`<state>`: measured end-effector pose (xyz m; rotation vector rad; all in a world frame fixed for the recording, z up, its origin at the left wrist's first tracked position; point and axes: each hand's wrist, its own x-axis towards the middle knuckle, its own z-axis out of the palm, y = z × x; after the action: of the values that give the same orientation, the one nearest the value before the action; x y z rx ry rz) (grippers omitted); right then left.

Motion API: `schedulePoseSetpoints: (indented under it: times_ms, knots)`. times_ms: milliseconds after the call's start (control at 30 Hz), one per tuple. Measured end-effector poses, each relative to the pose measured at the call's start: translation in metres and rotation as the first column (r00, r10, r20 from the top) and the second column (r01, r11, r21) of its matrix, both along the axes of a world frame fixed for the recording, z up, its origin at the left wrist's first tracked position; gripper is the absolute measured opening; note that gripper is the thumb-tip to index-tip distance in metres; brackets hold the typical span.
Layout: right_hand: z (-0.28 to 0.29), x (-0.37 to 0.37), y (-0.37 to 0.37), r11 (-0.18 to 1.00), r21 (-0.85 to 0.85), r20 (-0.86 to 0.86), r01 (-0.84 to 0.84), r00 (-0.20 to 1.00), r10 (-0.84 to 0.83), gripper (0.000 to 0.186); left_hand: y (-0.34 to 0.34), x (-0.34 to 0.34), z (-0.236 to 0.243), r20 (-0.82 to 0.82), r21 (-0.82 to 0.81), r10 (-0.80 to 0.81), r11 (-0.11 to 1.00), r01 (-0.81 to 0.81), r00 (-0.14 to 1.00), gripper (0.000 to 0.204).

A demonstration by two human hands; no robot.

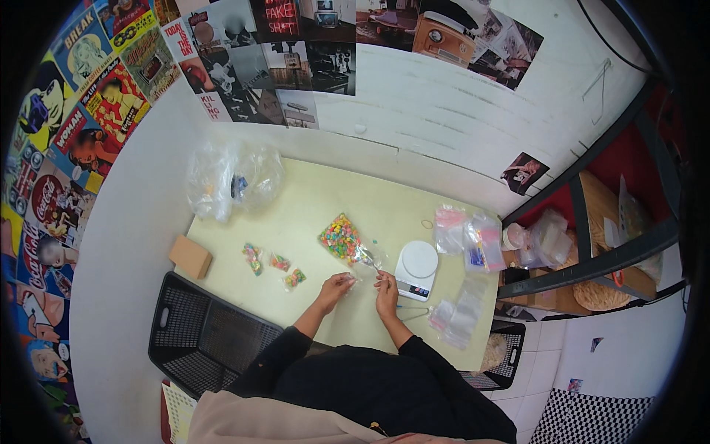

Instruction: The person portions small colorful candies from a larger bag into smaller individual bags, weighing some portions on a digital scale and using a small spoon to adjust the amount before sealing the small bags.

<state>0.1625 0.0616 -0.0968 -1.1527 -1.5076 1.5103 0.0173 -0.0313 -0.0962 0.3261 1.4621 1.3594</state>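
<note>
An open bag of multicoloured small candies [339, 235] lies in the middle of the pale table [296, 192], with a metal scoop [365, 255] at its lower right end. My right hand [386, 292] grips the scoop's handle. My left hand [334, 290] pinches a small clear plastic bag [351, 282] just below the candy bag. Three small filled candy bags [252, 259] [279, 262] [294, 278] sit to the left. A white kitchen scale [416, 270] stands beside my right hand, with a thin tool [414, 312] below it.
A large clear plastic bag [214, 181] is at the back left, a cardboard box [190, 257] on the left edge. Stacks of clear bags [484, 240] [457, 317] lie right. Black crates [207, 333] [503, 377] flank the table; a shelf [584, 280] stands right.
</note>
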Motion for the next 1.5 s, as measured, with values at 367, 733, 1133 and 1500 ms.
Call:
schedulePoseSetpoints:
  times_ms: [367,733,1133,1500]
  knots:
    - [-0.001,-0.001,0.0,0.96,0.225,0.103,-0.166,0.984,0.146,0.025,0.017,-0.02,0.0,-0.053,0.079,-0.022,0.997,0.026,0.998,0.017]
    - [0.004,-0.004,-0.002,0.949,-0.269,-0.053,-0.163,0.987,0.155,0.034,0.015,-0.016,0.01,0.053,0.105,0.015,0.994,-0.02,0.998,0.013]
    - [0.028,0.048,0.033,0.965,-0.253,0.055,-0.067,0.995,0.084,0.038,-0.005,-0.012,0.007,-0.192,0.221,-0.027,0.973,0.07,0.981,0.031]
    - [0.104,0.067,0.053,0.98,-0.168,-0.047,-0.104,0.994,0.097,0.035,0.014,-0.008,0.049,-0.695,0.172,-0.049,0.957,0.233,0.718,0.037]
